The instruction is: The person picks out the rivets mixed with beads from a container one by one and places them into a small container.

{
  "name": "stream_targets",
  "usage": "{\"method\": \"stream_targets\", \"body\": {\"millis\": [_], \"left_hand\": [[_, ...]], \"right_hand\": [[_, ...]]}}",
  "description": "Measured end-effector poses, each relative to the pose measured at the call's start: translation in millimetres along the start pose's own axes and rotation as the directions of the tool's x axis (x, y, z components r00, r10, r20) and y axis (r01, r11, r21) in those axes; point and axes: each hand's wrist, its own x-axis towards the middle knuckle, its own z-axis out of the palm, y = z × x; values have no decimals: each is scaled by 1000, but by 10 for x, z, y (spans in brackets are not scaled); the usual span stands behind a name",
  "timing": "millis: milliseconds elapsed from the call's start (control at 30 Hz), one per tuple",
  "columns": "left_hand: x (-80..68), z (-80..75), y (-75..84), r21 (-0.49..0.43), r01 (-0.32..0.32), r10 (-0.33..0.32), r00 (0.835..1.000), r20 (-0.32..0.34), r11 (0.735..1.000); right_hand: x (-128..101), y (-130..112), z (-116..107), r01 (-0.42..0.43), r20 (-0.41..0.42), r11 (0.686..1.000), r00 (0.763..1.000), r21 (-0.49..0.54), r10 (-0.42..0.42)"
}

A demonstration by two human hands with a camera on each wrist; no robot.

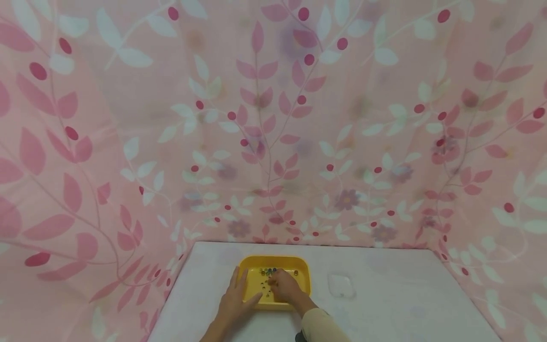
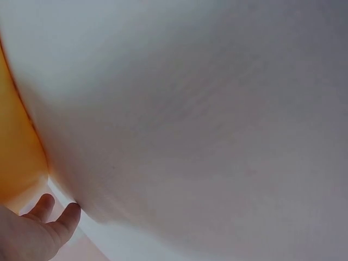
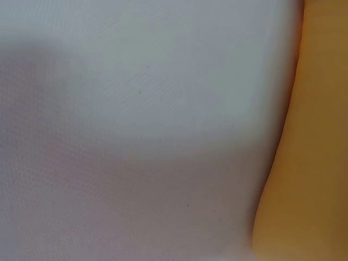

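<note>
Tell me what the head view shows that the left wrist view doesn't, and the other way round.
Only the head view shows the small beads in the yellow tray, the right hand reaching among them, a clear plastic piece to the tray's right, and the pink leaf-patterned curtain. Only the left wrist view shows the tray's outer wall close up, with the white table running past it. Both share the left hand at the tray's left side, the tray and the white table.

Soft, even, pink-tinted light fills the head view, with faint shadows under the hands point(image 1: 260, 294) at the tray point(image 1: 304, 273), while both wrist views are close, blurred and out of focus.
</note>
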Motion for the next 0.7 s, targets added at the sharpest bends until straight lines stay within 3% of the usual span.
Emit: {"method": "stream_targets", "body": {"millis": [233, 700], "left_hand": [[13, 15, 6, 5, 16, -16, 1000, 4, 1000], [-7, 24, -17, 6, -28, 29, 999, -32, 1000]], "right_hand": [[43, 42, 0, -76, 28, 997, 997, 27, 76], [33, 75, -5, -80, 40, 993, 996, 90, 76]]}}
